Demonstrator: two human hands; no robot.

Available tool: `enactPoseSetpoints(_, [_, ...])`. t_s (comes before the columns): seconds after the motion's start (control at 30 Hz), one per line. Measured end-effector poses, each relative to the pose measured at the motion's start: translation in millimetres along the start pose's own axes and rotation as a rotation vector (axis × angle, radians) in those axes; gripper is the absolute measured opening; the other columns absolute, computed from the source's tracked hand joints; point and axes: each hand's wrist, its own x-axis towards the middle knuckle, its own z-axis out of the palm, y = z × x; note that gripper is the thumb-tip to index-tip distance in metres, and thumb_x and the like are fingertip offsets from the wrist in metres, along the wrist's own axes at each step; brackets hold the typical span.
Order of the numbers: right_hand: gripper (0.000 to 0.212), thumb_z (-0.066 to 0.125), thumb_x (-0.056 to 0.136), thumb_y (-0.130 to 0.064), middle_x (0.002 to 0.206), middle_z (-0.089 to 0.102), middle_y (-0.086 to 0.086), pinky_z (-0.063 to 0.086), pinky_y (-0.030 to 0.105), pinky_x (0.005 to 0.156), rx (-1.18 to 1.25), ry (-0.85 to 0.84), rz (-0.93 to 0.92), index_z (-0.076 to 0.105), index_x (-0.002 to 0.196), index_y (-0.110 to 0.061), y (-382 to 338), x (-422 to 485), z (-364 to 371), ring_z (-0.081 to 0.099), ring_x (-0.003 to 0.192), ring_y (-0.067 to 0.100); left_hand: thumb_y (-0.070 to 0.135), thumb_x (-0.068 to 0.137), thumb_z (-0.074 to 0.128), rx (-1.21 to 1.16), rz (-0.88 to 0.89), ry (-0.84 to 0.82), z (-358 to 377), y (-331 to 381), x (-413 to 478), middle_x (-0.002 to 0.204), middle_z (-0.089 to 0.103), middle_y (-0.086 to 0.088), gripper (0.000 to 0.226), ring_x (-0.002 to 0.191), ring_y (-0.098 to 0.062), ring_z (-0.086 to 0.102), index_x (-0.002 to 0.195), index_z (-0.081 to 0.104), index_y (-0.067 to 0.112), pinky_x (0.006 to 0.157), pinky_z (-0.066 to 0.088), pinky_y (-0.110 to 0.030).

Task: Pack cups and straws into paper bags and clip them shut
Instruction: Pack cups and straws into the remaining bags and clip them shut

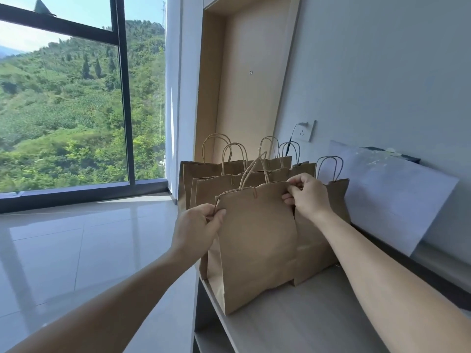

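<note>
A brown paper bag (257, 240) with twisted paper handles stands upright at the near left end of a grey shelf top (305, 314). My left hand (196, 230) pinches its top left corner. My right hand (305, 194) pinches its top right corner. A small clip (254, 192) sits on the bag's top edge near the middle. Several more brown paper bags (211, 179) stand behind and beside it, one (321, 238) close on the right. No cups or straws show.
A white sheet (392, 194) leans against the wall at the right, with a wall socket and plugged cable (304, 131) above the bags. A wooden door (244, 85) is behind. The shelf's left edge drops to a glossy tiled floor (76, 250) by a large window.
</note>
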Motion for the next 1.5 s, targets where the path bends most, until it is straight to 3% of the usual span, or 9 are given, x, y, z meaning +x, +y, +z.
enactPoseSetpoints(0.17, [0.025,0.055,0.094,0.001,0.071,0.071,-0.002,0.06,0.035,0.07,-0.033,0.029,0.003,0.057,0.086,-0.023,3,-7,-1,0.071,0.059,0.015,0.028,0.091,0.068,-0.029,0.003,-0.004,2,2,-2,0.064,0.065,-0.002,0.03,0.055,-0.004,0.052,0.063,0.066,0.018,0.052,0.039,-0.015])
enactPoseSetpoints(0.37, [0.023,0.063,0.091,-0.006,0.084,0.064,-0.005,0.06,0.028,0.073,-0.063,0.046,0.032,0.059,0.11,-0.018,5,-27,-2,0.07,0.064,0.005,0.033,0.092,0.065,0.055,0.041,0.001,0,4,-3,0.061,0.066,0.001,0.028,0.062,-0.012,0.059,0.071,0.07,0.017,0.061,0.047,-0.032])
enactPoseSetpoints(0.47, [0.044,0.067,0.09,-0.017,0.106,0.065,-0.004,0.047,0.016,0.079,-0.209,0.04,0.016,0.053,0.131,-0.019,1,-40,-6,0.067,0.089,0.004,0.033,0.092,0.065,0.069,0.069,-0.007,0,4,-5,0.065,0.067,0.001,0.026,0.068,-0.018,0.062,0.073,0.068,0.015,0.065,0.051,-0.041])
enactPoseSetpoints(0.57, [0.061,0.066,0.091,-0.024,0.143,0.05,-0.004,0.041,0.025,0.093,-0.25,0.044,0.003,0.04,0.146,-0.019,-4,-57,-14,0.061,0.106,0.01,0.034,0.087,0.068,0.135,0.191,0.043,3,9,-6,0.095,0.066,0.007,0.018,0.077,-0.014,0.058,0.1,0.063,0.024,0.07,0.052,-0.038])
enactPoseSetpoints(0.67, [0.063,0.065,0.091,-0.029,0.147,0.044,-0.006,0.04,0.024,0.088,-0.304,0.0,-0.009,0.038,0.147,-0.02,-11,-81,-30,0.059,0.093,-0.002,0.029,0.078,0.076,0.328,0.44,0.166,9,17,-5,0.12,0.048,-0.002,0.064,0.095,-0.025,0.054,0.134,0.045,0.025,0.082,0.046,-0.043])
enactPoseSetpoints(0.77, [0.064,0.065,0.092,-0.035,0.149,0.042,-0.003,0.038,0.026,0.098,-0.424,-0.136,0.027,0.037,0.147,-0.021,-18,-114,-62,0.052,0.122,0.011,0.028,0.073,0.078,0.525,0.65,0.174,20,39,-12,0.12,0.046,-0.005,0.056,0.106,-0.028,0.041,0.123,0.056,0.018,0.093,0.029,-0.042])
enactPoseSetpoints(0.9, [0.064,0.065,0.091,-0.04,0.151,0.041,-0.001,0.031,0.025,0.103,-0.553,-0.202,0.074,0.039,0.147,-0.021,-26,-171,-123,0.042,0.135,0.014,0.044,0.081,0.066,0.662,0.723,-0.054,51,89,-47,0.132,0.053,-0.006,0.038,0.129,-0.03,0.034,0.106,0.068,0.015,0.109,0.019,-0.046])
enactPoseSetpoints(1.1, [0.062,0.069,0.088,-0.039,0.147,0.044,0.0,0.033,0.026,0.103,-0.698,-0.11,0.195,0.046,0.142,-0.017,-17,-297,-245,0.045,0.132,0.017,0.056,0.09,0.046,0.554,0.673,-0.459,108,197,-154,0.139,0.049,0.003,0.047,0.134,-0.024,0.034,0.122,0.062,0.026,0.107,0.024,-0.041])
enactPoseSetpoints(1.5, [0.062,0.062,0.093,-0.039,0.152,0.038,0.003,0.031,0.035,0.114,-0.723,0.155,0.615,0.041,0.146,-0.016,33,-603,-462,0.038,0.138,0.019,0.059,0.091,0.047,0.431,0.996,-0.977,227,366,-456,0.149,0.042,0.002,0.06,0.138,-0.026,0.033,0.142,0.046,0.028,0.111,0.027,-0.044])
